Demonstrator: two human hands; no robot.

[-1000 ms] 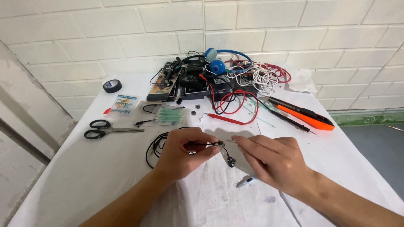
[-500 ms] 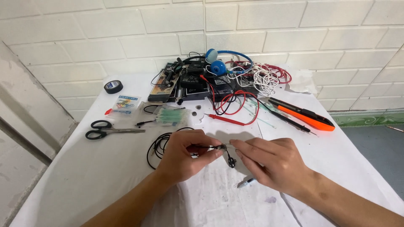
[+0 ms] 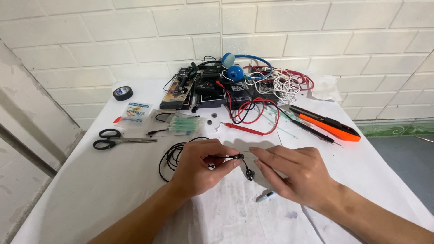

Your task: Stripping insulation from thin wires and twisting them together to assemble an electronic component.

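Both hands meet at frame centre: left hand (image 3: 201, 167) pinches a black earphone cable (image 3: 174, 156); right hand (image 3: 294, 174) lies loosely open beside its earbud (image 3: 248, 172).

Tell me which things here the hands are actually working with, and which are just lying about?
In hand:
left hand pinching a small black earphone piece
its black cable, coiled beside it
right hand, fingertips next to the piece

Lying about:
scissors
black tape roll
orange-handled tool
red test leads
blue headphones
tangled white cord
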